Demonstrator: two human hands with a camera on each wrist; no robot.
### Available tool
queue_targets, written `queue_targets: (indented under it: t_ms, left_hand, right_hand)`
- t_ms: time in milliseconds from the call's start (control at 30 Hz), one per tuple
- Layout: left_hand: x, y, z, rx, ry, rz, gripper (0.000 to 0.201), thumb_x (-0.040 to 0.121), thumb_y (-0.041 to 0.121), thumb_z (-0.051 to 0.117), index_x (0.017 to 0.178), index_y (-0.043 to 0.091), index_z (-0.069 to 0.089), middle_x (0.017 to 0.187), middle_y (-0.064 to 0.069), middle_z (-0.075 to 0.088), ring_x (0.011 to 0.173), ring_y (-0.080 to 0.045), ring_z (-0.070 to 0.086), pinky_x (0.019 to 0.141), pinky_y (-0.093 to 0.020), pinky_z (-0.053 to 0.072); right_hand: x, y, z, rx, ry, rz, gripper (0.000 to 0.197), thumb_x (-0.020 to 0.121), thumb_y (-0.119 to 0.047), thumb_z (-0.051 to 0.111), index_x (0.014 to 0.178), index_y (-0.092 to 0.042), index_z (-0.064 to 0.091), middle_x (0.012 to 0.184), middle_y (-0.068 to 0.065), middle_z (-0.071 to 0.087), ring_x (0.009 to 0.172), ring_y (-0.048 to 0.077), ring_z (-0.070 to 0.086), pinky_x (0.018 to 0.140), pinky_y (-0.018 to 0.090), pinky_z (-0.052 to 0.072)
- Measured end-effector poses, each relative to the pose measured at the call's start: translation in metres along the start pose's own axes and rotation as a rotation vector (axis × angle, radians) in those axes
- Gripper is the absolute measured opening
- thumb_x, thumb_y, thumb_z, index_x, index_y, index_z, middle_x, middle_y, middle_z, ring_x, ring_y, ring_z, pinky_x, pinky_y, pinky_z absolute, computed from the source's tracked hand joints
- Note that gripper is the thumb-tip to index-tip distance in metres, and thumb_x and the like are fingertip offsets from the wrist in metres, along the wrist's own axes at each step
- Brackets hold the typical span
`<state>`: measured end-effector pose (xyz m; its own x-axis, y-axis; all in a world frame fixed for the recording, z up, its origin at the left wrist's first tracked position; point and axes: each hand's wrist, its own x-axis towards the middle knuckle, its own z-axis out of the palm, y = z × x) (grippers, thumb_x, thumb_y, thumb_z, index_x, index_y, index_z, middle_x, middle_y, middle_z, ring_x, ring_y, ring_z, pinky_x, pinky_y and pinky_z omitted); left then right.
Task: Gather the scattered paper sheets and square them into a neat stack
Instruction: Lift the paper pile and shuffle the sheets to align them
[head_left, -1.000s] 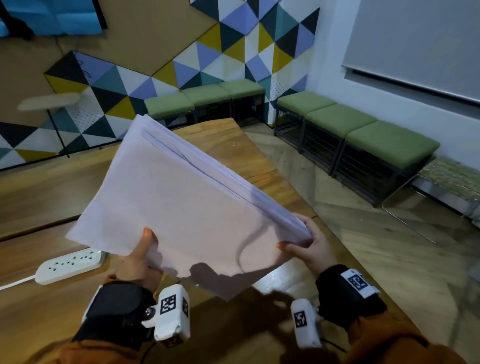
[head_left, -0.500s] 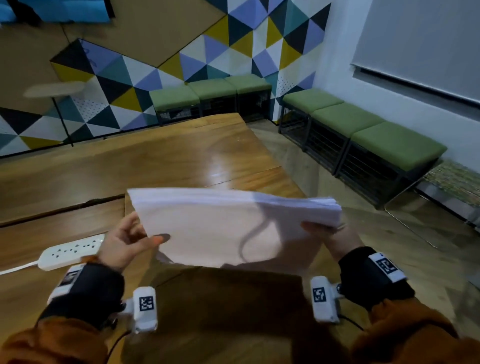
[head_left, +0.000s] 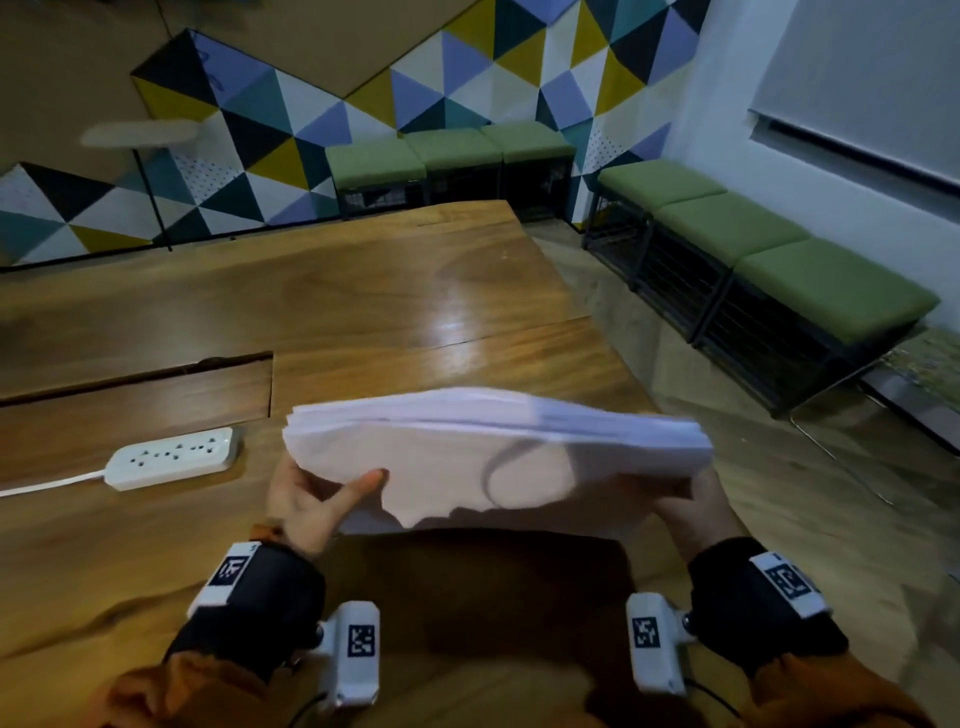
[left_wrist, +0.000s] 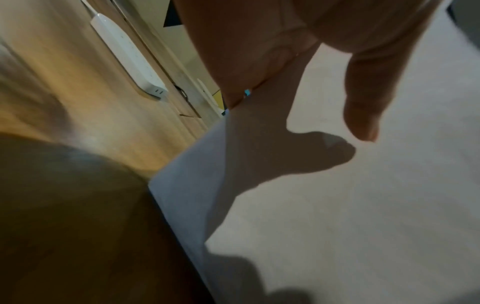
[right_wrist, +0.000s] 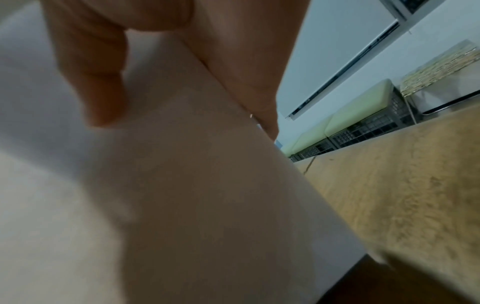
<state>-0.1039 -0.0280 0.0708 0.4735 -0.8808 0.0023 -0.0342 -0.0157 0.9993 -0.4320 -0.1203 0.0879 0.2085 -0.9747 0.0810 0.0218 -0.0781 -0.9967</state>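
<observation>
The scene was viewed from head height, forward and down across the wooden table (head_left: 363, 291). Each wrist view was taken very close, along a hand onto the paper sheets (head_left: 467, 457). The power strip (head_left: 171, 457) was shared by head and left-wrist views.

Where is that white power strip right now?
In the head view the power strip lies flat on the wooden table, to the left of the paper stack and just beyond the left hand.

One stack of white paper sheets (head_left: 498, 447), one white plastic power strip (head_left: 171, 457), and six green cushioned stools (head_left: 727, 228) are showing.
</observation>
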Motion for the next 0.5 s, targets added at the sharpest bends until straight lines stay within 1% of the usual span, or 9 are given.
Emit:
queue_targets:
  t_ms: [67, 133, 167, 233, 267, 333, 400, 433, 500]
  left_hand:
    - [-0.007, -0.003, -0.002, 0.044, -0.022, -0.005, 0.098, 0.028, 0.052, 0.087, 0.114, 0.019, 0.053, 0.109, -0.005, 0.064, 0.099, -0.009, 0.064, 0.084, -0.029, 0.056]
    - [-0.009, -0.004, -0.002, 0.067, 0.005, 0.038, 0.101, 0.026, 0.054, 0.086, 0.117, 0.032, 0.049, 0.116, -0.010, 0.060, 0.105, -0.012, 0.060, 0.091, -0.034, 0.052]
    - [-0.009, -0.002, -0.002, 0.058, 0.012, 0.063, 0.102, 0.025, 0.053, 0.085, 0.118, 0.037, 0.045, 0.114, -0.007, 0.060, 0.103, -0.008, 0.060, 0.090, -0.029, 0.053]
    - [-0.007, 0.004, -0.001, 0.003, -0.014, 0.089, 0.108, 0.029, 0.053, 0.084, 0.125, 0.035, 0.038, 0.109, -0.001, 0.061, 0.098, -0.007, 0.062, 0.086, -0.025, 0.054]
    - [-0.006, 0.007, 0.001, -0.031, -0.015, 0.090, 0.107, 0.035, 0.059, 0.080, 0.128, 0.031, 0.036, 0.111, -0.004, 0.061, 0.100, -0.015, 0.062, 0.089, -0.030, 0.052]
    - [-0.002, 0.012, 0.003, -0.125, 0.004, 0.060, 0.105, 0.038, 0.083, 0.061, 0.125, 0.029, 0.042, 0.116, -0.012, 0.057, 0.105, -0.026, 0.055, 0.093, -0.039, 0.045]
    - [0.000, 0.017, 0.007, -0.154, 0.000, -0.001, 0.089, 0.039, 0.089, 0.051, 0.110, 0.035, 0.053, 0.111, -0.008, 0.059, 0.102, -0.023, 0.055, 0.088, -0.037, 0.044]
    - [0.001, 0.019, 0.009, -0.143, 0.009, -0.006, 0.075, 0.045, 0.082, 0.056, 0.104, 0.035, 0.056, 0.103, -0.002, 0.063, 0.096, -0.017, 0.058, 0.083, -0.031, 0.047]
    - [0.003, 0.022, 0.011, -0.133, 0.022, 0.008, 0.054, 0.052, 0.061, 0.058, 0.099, 0.033, 0.057, 0.081, 0.012, 0.072, 0.079, -0.004, 0.063, 0.072, -0.017, 0.051]
  right_hand:
    - [-0.003, 0.001, 0.000, 0.019, -0.048, 0.040, 0.100, 0.036, -0.010, 0.071, 0.130, -0.017, 0.040, 0.101, -0.005, 0.065, 0.083, -0.009, 0.064, 0.068, 0.007, 0.050]
    - [-0.005, 0.001, 0.002, 0.013, -0.028, 0.069, 0.120, 0.030, -0.026, 0.079, 0.138, -0.030, 0.027, 0.123, 0.007, 0.056, 0.099, -0.002, 0.061, 0.074, 0.008, 0.049]
    - [-0.005, 0.001, 0.003, 0.020, -0.008, 0.079, 0.125, 0.025, -0.034, 0.085, 0.135, -0.038, 0.025, 0.131, 0.010, 0.050, 0.110, 0.006, 0.057, 0.080, 0.013, 0.049]
    - [-0.005, -0.002, 0.006, 0.040, 0.031, 0.105, 0.127, 0.019, -0.060, 0.084, 0.130, -0.048, 0.023, 0.138, 0.009, 0.043, 0.125, 0.022, 0.045, 0.095, 0.029, 0.042]
    - [-0.003, -0.003, 0.008, 0.056, 0.048, 0.111, 0.126, 0.019, -0.071, 0.078, 0.129, -0.050, 0.020, 0.138, 0.007, 0.041, 0.128, 0.026, 0.041, 0.102, 0.038, 0.038]
    - [-0.001, -0.004, 0.011, 0.131, 0.069, 0.121, 0.118, 0.023, -0.083, 0.067, 0.128, -0.050, 0.023, 0.142, 0.010, 0.037, 0.131, 0.030, 0.038, 0.109, 0.051, 0.030]
    - [0.000, -0.005, 0.014, 0.217, 0.088, 0.145, 0.101, 0.030, -0.084, 0.065, 0.121, -0.054, 0.035, 0.146, 0.014, 0.034, 0.132, 0.032, 0.037, 0.112, 0.055, 0.026]
    - [0.000, -0.006, 0.015, 0.230, 0.096, 0.157, 0.099, 0.031, -0.081, 0.068, 0.121, -0.053, 0.038, 0.146, 0.015, 0.035, 0.131, 0.032, 0.038, 0.112, 0.054, 0.026]
    - [0.001, -0.006, 0.016, 0.212, 0.105, 0.160, 0.114, 0.029, -0.073, 0.075, 0.132, -0.043, 0.036, 0.139, 0.014, 0.042, 0.124, 0.028, 0.045, 0.109, 0.047, 0.032]
